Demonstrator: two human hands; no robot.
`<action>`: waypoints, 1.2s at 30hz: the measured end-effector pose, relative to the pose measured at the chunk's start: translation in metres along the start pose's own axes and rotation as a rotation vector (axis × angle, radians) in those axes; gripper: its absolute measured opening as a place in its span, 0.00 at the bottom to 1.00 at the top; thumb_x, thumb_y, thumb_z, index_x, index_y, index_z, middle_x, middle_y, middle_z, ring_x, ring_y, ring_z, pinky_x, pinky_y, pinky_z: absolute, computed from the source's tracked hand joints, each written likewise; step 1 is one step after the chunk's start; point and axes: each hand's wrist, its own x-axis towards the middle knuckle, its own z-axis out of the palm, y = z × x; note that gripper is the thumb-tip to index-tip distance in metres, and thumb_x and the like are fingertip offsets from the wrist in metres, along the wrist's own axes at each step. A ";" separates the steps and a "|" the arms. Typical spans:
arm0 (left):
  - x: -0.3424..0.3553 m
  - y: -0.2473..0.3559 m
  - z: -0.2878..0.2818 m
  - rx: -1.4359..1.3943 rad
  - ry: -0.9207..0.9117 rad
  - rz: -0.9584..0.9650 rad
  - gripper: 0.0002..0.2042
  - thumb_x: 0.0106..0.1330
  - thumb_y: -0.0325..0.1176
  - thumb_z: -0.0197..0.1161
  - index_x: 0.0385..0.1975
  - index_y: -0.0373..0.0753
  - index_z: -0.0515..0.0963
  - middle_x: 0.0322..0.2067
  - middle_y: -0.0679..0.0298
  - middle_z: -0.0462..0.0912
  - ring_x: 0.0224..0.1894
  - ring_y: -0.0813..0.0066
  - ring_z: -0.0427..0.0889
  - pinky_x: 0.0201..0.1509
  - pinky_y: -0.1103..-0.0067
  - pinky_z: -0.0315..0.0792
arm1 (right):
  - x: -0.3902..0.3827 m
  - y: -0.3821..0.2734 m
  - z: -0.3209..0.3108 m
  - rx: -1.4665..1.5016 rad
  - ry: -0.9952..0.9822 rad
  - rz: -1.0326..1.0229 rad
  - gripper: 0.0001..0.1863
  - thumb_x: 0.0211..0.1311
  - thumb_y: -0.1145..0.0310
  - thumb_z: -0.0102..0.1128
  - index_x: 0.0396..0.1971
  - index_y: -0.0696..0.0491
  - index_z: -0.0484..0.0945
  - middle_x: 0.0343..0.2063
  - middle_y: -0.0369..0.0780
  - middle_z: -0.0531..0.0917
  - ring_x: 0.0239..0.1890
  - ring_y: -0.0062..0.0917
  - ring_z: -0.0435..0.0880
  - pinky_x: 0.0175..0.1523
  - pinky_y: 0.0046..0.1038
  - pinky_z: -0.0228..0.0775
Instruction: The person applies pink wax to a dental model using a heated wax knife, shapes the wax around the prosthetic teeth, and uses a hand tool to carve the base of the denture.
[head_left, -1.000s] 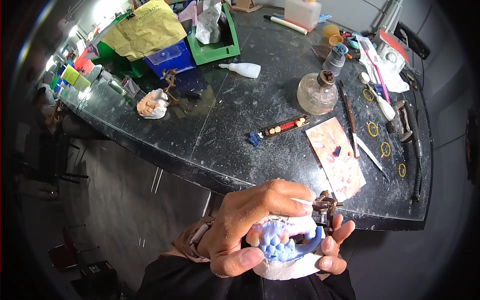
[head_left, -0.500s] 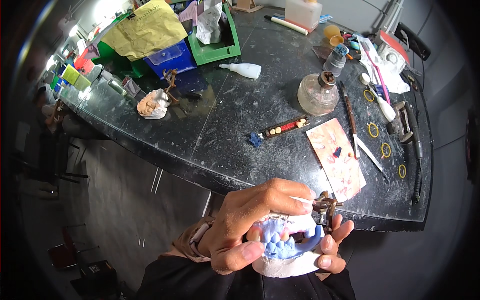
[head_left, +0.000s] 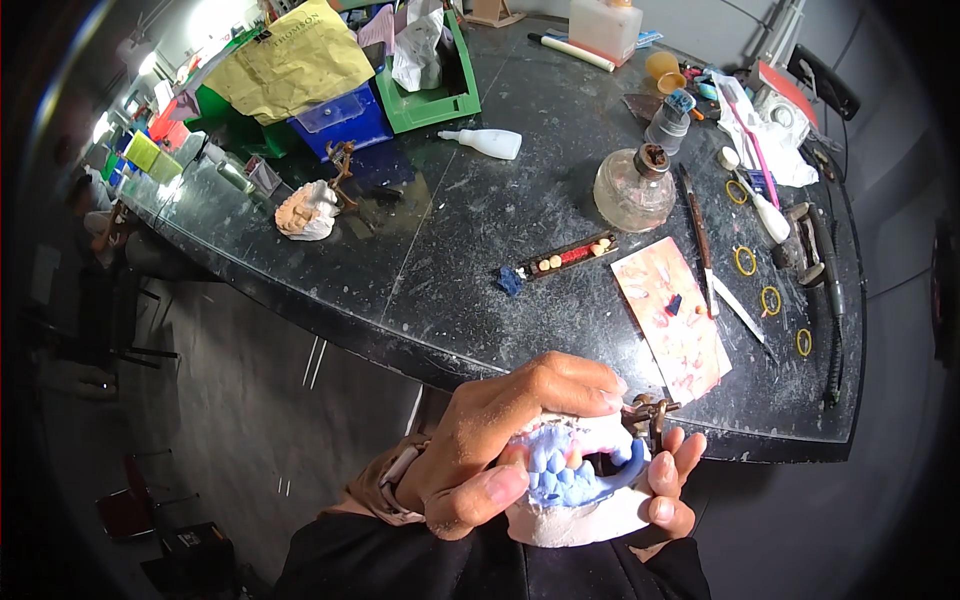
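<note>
My left hand (head_left: 500,430) is closed round a dental model (head_left: 580,515) with white plaster bases, blue material over the teeth and tan and pink teeth, mounted on a brass hinged articulator (head_left: 650,420). Its thumb lies at the model's front left, its fingers over the top. My right hand (head_left: 672,485) grips the model from the right side, fingertips near the hinge; its palm is hidden. On the bench just beyond lie a pink-smeared sheet (head_left: 672,350) and a narrow tray of teeth (head_left: 570,258).
Dark bench (head_left: 430,330), glass lamp (head_left: 630,200), wooden-handled knife (head_left: 698,225), several yellow bands (head_left: 745,260), second plaster model (head_left: 305,215), white squeeze bottle (head_left: 490,142), green bin (head_left: 440,105), blue bin (head_left: 340,125), cluttered tools at right. Another person (head_left: 105,225) sits at far left.
The model in my hands has shifted slightly upward and tilted, its lower base higher and the hinge a little lower. My right fingertips have moved slightly with it.
</note>
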 end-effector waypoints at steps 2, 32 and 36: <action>0.000 0.000 0.001 -0.010 0.002 -0.019 0.25 0.52 0.41 0.42 0.42 0.25 0.66 0.41 0.40 0.71 0.40 0.53 0.78 0.43 0.69 0.72 | 0.003 -0.006 -0.005 -0.015 0.021 0.050 0.18 0.50 0.79 0.60 0.39 0.53 0.63 0.42 0.38 0.77 0.62 0.32 0.61 0.67 0.36 0.50; -0.010 -0.012 0.040 -0.620 0.422 -0.127 0.36 0.64 0.38 0.53 0.63 0.45 0.34 0.51 0.47 0.62 0.51 0.59 0.71 0.54 0.64 0.68 | 0.020 -0.022 -0.006 0.924 0.376 0.534 0.09 0.63 0.68 0.45 0.44 0.45 0.64 0.59 0.37 0.62 0.63 0.27 0.58 0.66 0.35 0.52; -0.020 -0.009 0.028 -0.543 0.500 -0.326 0.30 0.64 0.33 0.50 0.61 0.42 0.40 0.50 0.50 0.62 0.48 0.59 0.74 0.51 0.65 0.71 | 0.016 -0.012 0.015 0.728 0.244 0.383 0.29 0.43 0.59 0.67 0.45 0.48 0.62 0.60 0.44 0.60 0.63 0.35 0.57 0.67 0.40 0.45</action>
